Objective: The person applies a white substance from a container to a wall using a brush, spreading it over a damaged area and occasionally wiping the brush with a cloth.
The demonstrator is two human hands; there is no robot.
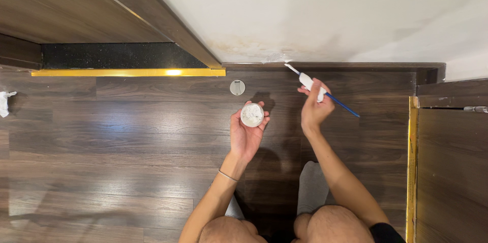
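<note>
Squatting on the dark wood floor (pixel 127 146), the person shows bare knees nearest. Farther out, the left hand (pixel 246 134) cups a small round tub (pixel 252 115) of white paste, fingers curled around it. Right of it, the right hand (pixel 315 108) pinches a blue-handled brush (pixel 320 92), its white-coated tip touching the brown skirting (pixel 356 65) below the white wall (pixel 330 14).

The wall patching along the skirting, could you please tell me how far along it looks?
Done: little; the wall above the skirting shows yellowish stains. In hand: the left hand holds an open tub of white paste, and the right hand points a paste-coated brush at the wall's base. Left: the stained stretch.
</note>
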